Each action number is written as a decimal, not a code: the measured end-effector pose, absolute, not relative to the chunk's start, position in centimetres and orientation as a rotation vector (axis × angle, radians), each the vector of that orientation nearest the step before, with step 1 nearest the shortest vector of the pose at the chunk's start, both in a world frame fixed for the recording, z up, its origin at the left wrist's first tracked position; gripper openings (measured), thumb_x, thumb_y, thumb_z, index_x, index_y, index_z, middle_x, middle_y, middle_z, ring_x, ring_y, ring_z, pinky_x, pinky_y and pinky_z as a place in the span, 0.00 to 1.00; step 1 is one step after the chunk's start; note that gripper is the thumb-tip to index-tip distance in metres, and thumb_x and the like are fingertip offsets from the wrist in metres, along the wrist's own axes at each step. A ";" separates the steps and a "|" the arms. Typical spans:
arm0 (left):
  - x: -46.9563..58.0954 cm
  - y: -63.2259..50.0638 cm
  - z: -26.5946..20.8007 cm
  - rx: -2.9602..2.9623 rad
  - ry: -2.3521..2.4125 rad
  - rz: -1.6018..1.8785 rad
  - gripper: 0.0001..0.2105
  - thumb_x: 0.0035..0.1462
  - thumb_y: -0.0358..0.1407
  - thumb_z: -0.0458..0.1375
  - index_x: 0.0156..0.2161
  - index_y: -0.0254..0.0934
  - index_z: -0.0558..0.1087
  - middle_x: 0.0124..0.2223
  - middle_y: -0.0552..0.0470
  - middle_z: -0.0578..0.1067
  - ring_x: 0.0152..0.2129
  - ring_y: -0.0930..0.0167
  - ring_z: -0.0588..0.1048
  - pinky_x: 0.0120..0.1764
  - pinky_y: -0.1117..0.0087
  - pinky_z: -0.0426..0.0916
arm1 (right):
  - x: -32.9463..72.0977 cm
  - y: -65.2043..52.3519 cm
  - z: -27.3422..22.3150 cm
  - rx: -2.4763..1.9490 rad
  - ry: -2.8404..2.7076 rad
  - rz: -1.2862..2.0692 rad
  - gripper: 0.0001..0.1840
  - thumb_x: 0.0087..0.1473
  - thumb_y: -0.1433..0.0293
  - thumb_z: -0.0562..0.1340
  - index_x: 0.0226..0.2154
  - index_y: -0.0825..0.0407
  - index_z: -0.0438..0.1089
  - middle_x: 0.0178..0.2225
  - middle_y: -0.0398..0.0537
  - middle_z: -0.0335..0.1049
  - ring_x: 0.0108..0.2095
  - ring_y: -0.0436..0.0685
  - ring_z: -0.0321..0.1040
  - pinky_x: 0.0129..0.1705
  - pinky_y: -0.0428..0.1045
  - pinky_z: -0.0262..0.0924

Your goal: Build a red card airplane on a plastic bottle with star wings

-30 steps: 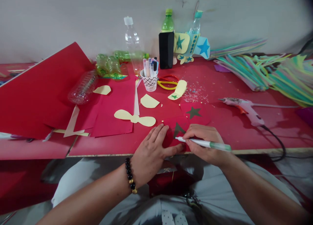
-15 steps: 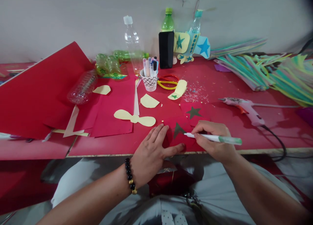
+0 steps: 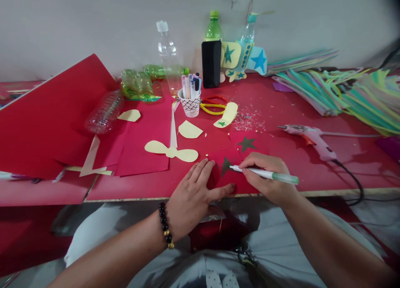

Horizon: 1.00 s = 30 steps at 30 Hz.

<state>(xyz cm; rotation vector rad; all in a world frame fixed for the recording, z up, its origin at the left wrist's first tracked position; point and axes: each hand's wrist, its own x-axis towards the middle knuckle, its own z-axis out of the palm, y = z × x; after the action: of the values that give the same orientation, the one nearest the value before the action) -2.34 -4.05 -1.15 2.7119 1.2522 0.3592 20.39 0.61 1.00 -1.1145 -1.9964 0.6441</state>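
Note:
My right hand point(image 3: 267, 175) is closed around a white and green marker pen point(image 3: 283, 178), its tip on a dark green star point(image 3: 225, 167) drawn on a piece of red paper point(image 3: 222, 182). Part of that star is hidden by the pen and fingers. Fingers spread, my left hand point(image 3: 196, 192) lies flat and presses on the left and lower edges of the same paper. Just behind it, a second red piece bears a whole green star point(image 3: 246, 144). A pale yellow propeller-shaped paper cutout point(image 3: 171, 152) lies left of my left fingertips.
A pink glue gun point(image 3: 312, 140) with a cord lies at the right, below bundled pastel strips point(image 3: 315, 92). Behind stand a cup of pens point(image 3: 190, 106), scissors point(image 3: 214, 108), a black phone point(image 3: 211, 65) and plastic bottles point(image 3: 167, 56). Red sheets point(image 3: 56, 121) cover the left.
The pen in my right hand has moved a little left across the star. My left hand stays in place on the paper.

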 end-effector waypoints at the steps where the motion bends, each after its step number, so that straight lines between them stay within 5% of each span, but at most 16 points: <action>1: -2.3 -4.1 -1.1 2.712 1.255 0.358 0.34 0.47 0.50 0.66 0.59 0.58 0.62 0.65 0.43 0.48 0.63 0.49 0.52 0.58 0.46 0.59 | 20.4 0.6 1.0 -1.121 -1.995 0.644 0.05 0.49 0.74 0.61 0.25 0.52 0.72 0.23 0.42 0.70 0.23 0.49 0.65 0.26 0.45 0.58; 30: -2.2 -4.1 -1.0 2.723 1.263 0.345 0.34 0.46 0.50 0.66 0.59 0.58 0.63 0.65 0.42 0.47 0.62 0.48 0.53 0.57 0.46 0.60 | 20.4 0.7 1.0 -1.100 -1.972 0.656 0.06 0.49 0.76 0.61 0.25 0.51 0.71 0.23 0.43 0.71 0.24 0.50 0.66 0.27 0.46 0.58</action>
<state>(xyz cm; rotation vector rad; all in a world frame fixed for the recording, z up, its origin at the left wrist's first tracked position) -2.25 -4.08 -1.04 2.7230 1.2628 0.3448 20.39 0.67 1.03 -1.1005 -1.9722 0.6560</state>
